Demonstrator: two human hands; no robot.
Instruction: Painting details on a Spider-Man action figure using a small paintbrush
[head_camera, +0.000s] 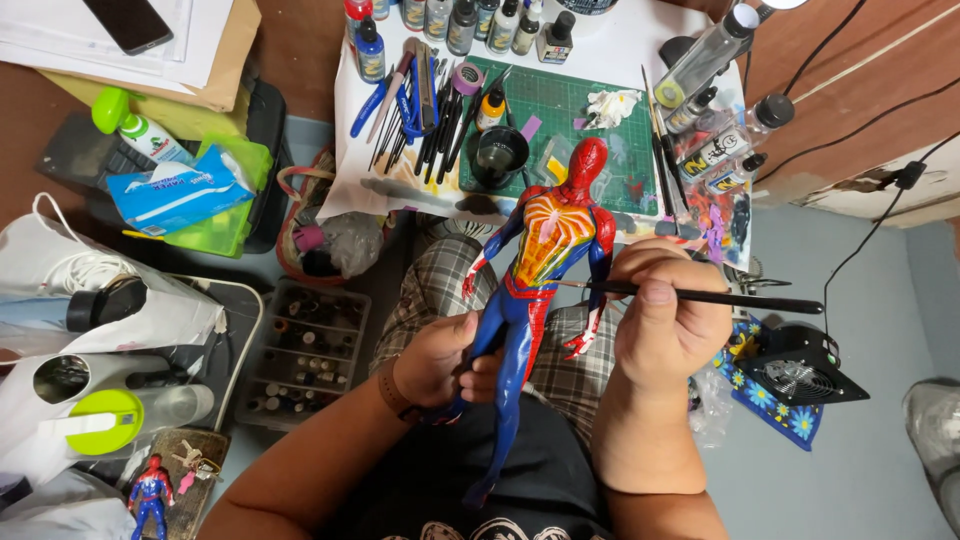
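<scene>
At the centre of the frame a red and blue action figure (545, 290) is gripped at the thighs by the left hand (440, 358), its fingers wrapped around the legs. A thin black paintbrush (700, 296) is pinched in the right hand's (668, 320) fingers, tip at the waist. Cleaner strokes are judged likelier if the figure is kept still above the lap and the right wrist is braced.

The figure (540, 270) is red and blue with an orange-yellow chest and a white spider mark. The cutting mat (570, 110) is green, the shorts (450, 285) checked grey-beige.
</scene>
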